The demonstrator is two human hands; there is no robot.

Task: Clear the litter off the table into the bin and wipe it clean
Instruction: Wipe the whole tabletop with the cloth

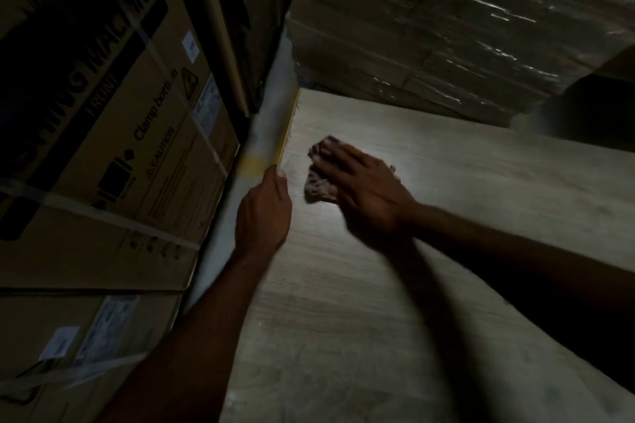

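Note:
A pale wood-grain table (pixel 395 285) fills the lower right of the dim head view. My right hand (pixel 364 189) lies flat on a mottled pinkish cloth (pixel 318 187) and presses it to the tabletop near the left edge. My left hand (pixel 264 213) grips the table's left edge, its thumb on top and its fingers wrapped over the side. No litter or bin shows in view.
Large cardboard boxes (pixel 103 134) with printed labels are stacked close against the table's left side. Film-wrapped stacked cartons (pixel 446 27) stand behind the far edge. A dark blurred shape (pixel 591 106) sits at the far right corner.

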